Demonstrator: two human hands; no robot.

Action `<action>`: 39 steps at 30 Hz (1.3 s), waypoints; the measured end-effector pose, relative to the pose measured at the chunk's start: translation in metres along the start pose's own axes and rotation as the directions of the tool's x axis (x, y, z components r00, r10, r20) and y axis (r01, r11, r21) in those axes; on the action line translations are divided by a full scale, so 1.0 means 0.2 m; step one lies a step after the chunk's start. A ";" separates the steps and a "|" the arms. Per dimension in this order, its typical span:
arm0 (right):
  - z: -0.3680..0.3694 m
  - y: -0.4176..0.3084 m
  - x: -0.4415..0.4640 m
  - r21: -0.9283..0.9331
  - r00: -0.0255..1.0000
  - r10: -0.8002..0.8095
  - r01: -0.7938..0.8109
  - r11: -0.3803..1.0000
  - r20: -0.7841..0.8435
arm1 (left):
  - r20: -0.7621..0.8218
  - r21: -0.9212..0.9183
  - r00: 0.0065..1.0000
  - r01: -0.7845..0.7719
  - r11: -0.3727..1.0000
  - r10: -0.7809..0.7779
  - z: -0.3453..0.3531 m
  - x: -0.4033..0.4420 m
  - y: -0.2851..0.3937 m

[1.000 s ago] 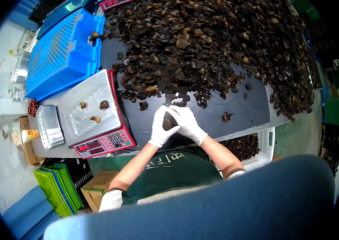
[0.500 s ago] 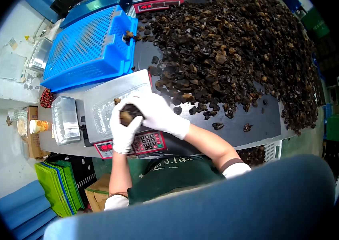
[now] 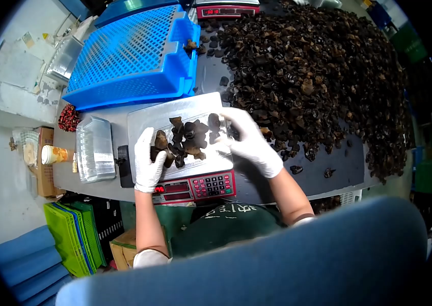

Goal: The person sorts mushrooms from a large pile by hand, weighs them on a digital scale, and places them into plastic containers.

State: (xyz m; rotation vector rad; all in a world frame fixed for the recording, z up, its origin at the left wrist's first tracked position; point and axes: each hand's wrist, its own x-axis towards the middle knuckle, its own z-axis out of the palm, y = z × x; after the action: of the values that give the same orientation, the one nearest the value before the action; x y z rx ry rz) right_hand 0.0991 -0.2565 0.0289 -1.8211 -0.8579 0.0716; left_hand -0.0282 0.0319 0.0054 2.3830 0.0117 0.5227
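Dark brown wood ear mushrooms [image 3: 194, 131] lie loosely in a clear plastic tray [image 3: 195, 163] on the metal pan of a red digital scale [image 3: 212, 184]. My left hand [image 3: 147, 164], in a white glove, stands at the tray's left end with thumb and fingers apart, beside a few pieces. My right hand [image 3: 254, 145], gloved too, is at the right end, its fingers and thumb spread around that side. Whether its fingertips touch the pieces there, I cannot tell. The scale's red digits are partly covered by my left hand.
A big heap of wood ear mushrooms [image 3: 323, 76] covers the table's right side. Behind the scale lies a blue perforated crate [image 3: 124, 56]. Stacked clear trays [image 3: 95, 148] and a paper cup [image 3: 54, 154] stand on the left. Another scale [image 3: 227, 11] is at the back.
My hands have parted from a cupped hold on mushrooms above the tray. The pieces now lie spread in it. My right hand has moved right, and the view has shifted slightly.
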 end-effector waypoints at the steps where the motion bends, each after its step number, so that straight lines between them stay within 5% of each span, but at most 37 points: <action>1: -0.07 -0.01 -0.06 -0.021 0.989 0.098 -0.100 0.995 -0.109 | -0.019 -0.041 1.000 0.011 0.999 -0.012 -0.01 0.00 -0.01; 3: -0.16 0.23 -0.22 -0.308 0.957 0.111 -0.195 0.931 -0.269 | -0.059 -0.179 0.995 0.073 0.981 -0.085 0.01 -0.04 -0.06; 5: -0.21 0.39 -0.38 -0.666 0.942 0.081 -0.290 0.687 -0.326 | -0.100 -0.173 0.989 0.090 0.981 -0.108 0.01 -0.06 -0.07; 7: -0.16 0.47 -0.58 -0.809 0.961 0.105 -0.271 0.521 -0.254 | -0.197 -0.150 0.979 0.029 0.988 -0.059 0.01 -0.06 -0.04; 14: -0.06 0.26 -1.03 -0.675 0.987 0.159 -0.116 0.728 0.002 | -0.192 -0.361 0.978 0.007 0.933 -0.081 0.08 -0.10 0.43; 19: -0.16 0.20 -1.21 -0.563 0.993 0.106 -0.120 0.818 -0.057 | 0.265 -0.241 0.943 -0.136 0.961 0.200 0.39 -0.10 0.80; 21: -0.23 0.19 -1.23 -0.524 0.974 0.115 -0.204 0.827 -0.197 | 0.379 -0.263 0.913 -0.052 0.963 0.152 0.61 -0.12 0.87; 25: -0.35 0.26 -1.23 -0.603 0.933 0.191 -0.344 0.720 -0.305 | 0.371 -0.133 0.910 -0.142 0.981 0.182 1.06 -0.09 0.76; 28: -0.38 0.32 -1.18 -0.573 0.941 0.153 -0.307 0.760 -0.302 | 0.367 -0.019 0.917 -0.161 0.987 0.156 1.27 -0.05 0.67; 31: -0.39 0.34 -1.06 -0.537 0.949 0.050 -0.218 0.815 -0.310 | 0.449 0.295 0.885 -0.280 0.913 0.127 1.36 -0.09 0.64; 33: -0.36 0.41 -1.00 -0.477 0.959 0.039 -0.174 0.862 -0.280 | 0.407 0.232 0.897 -0.282 0.931 0.171 1.36 -0.15 0.64; 39: -0.28 0.47 -0.81 -0.684 0.969 0.011 -0.181 0.707 -0.245 | 0.305 0.034 0.943 -0.153 0.988 0.135 1.20 -0.35 0.78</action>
State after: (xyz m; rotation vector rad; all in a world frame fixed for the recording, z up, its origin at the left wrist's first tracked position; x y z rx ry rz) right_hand 0.0526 -0.4103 -0.0807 -2.5345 -0.6621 -0.4561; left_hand -0.0236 -0.2482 -0.0862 2.5094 -0.2907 0.2212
